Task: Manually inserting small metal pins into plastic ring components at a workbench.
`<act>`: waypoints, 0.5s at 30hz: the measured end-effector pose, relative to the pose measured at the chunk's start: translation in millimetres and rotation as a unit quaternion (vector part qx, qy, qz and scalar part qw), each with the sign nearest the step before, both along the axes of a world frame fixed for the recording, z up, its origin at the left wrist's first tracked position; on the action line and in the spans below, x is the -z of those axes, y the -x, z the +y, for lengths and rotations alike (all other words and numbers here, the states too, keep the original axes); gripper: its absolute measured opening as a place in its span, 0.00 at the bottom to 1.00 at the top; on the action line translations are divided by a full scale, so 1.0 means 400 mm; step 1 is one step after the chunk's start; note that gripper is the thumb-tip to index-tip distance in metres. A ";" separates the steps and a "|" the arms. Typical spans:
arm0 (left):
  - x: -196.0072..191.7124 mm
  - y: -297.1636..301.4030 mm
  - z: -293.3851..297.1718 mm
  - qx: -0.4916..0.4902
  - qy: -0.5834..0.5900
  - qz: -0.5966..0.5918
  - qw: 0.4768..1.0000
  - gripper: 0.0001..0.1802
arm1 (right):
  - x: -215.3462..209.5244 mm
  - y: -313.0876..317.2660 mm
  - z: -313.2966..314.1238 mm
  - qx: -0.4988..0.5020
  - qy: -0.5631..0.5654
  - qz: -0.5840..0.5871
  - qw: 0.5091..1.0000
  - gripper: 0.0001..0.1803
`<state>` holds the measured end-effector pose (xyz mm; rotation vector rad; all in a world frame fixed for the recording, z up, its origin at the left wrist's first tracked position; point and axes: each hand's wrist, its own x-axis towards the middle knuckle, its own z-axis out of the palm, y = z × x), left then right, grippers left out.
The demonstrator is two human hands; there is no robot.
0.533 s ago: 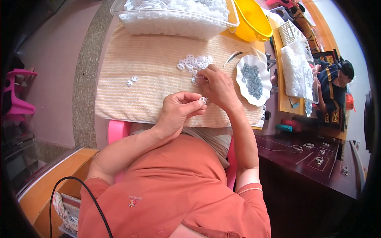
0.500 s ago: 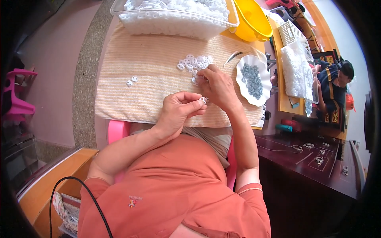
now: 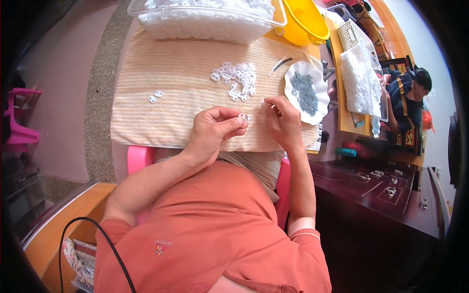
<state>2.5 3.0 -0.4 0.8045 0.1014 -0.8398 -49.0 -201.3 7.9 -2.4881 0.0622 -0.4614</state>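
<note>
My left hand pinches a small white plastic piece with two round holes between thumb and forefinger, just above the striped cloth. To its right, my right hand is closed, thumb against the fingers, with a bit of white plastic showing at the fingertips. A loose cluster of similar two-hole pieces lies on the cloth beyond both hands. Two more white pieces lie apart on the left. Near my right hand stands a white scalloped dish holding a heap of small grey parts.
A clear bin of white pieces stands at the far edge, beside a yellow basin. Curved tweezers lie near the dish. At right, another person sits by a second filled bin. A dark glossy table stands lower right.
My right hand has drawn back from the cluster, toward me and to the right. The cluster is now more fully visible. My left hand still holds its white piece. The whole view has shifted slightly.
</note>
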 end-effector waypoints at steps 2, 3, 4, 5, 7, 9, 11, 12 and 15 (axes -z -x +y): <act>0.001 -0.001 -0.001 0.004 -0.003 0.000 1.000 0.06 | -0.001 0.010 -0.007 0.012 -0.061 0.028 0.998 0.09; 0.002 0.000 -0.001 0.006 -0.003 0.000 1.000 0.06 | 0.000 0.013 -0.008 0.014 -0.061 0.028 0.998 0.09; 0.002 0.000 -0.001 0.005 -0.002 -0.002 1.000 0.06 | 0.001 0.015 -0.008 0.005 -0.073 0.020 0.997 0.10; 0.002 0.001 -0.001 0.004 -0.001 -0.004 1.000 0.05 | 0.001 0.016 -0.007 -0.003 -0.084 0.012 0.996 0.11; 0.003 0.002 -0.003 0.004 -0.003 -0.002 1.000 0.05 | 0.003 0.016 -0.003 0.004 -0.091 0.018 0.996 0.12; 0.003 0.002 -0.004 0.004 -0.004 0.001 1.000 0.05 | 0.006 0.016 -0.004 0.011 -0.097 0.024 0.995 0.12; 0.001 0.001 -0.005 0.003 -0.006 0.000 1.000 0.05 | 0.017 0.017 -0.010 0.017 -0.139 0.022 0.990 0.13; 0.002 0.001 -0.006 0.003 -0.006 0.000 1.000 0.05 | 0.021 0.018 -0.012 0.018 -0.139 0.022 0.990 0.13; 0.002 0.002 -0.006 0.006 -0.010 -0.002 1.000 0.06 | 0.026 0.020 -0.016 0.014 -0.164 0.016 0.986 0.13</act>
